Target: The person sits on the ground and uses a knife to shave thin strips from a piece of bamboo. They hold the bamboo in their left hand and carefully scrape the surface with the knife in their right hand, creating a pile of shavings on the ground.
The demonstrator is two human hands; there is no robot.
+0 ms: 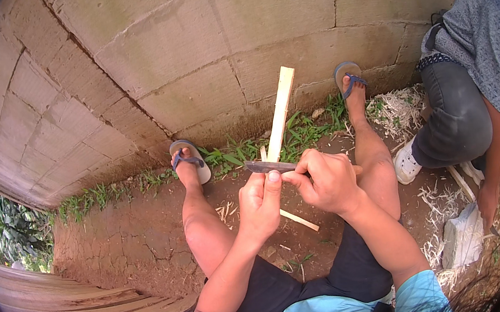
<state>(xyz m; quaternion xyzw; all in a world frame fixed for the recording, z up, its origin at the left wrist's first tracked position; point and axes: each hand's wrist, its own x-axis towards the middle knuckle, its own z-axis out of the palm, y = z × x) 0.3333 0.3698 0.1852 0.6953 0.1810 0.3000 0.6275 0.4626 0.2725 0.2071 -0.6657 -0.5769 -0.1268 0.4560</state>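
Note:
My right hand [328,182] is closed around a knife; its dark blade [269,166] points left, and a bit of handle shows past my fist. Next to it, my left hand [259,203] is closed at the near end of a pale wooden strip [281,114], the thumb just below the blade. That strip slants up and away toward the wall. The blade lies across its near end, where my fingers hide the exact contact. Below my hands, a thinner pale stick [299,220] lies on the ground between my legs.
A block wall [186,57] rises in front of my sandalled feet, with grass [231,155] along its base. At right another person [461,103] bends over a whitish block [461,237] amid pale shavings [399,114]. Stacked boards [87,310] lie at lower left.

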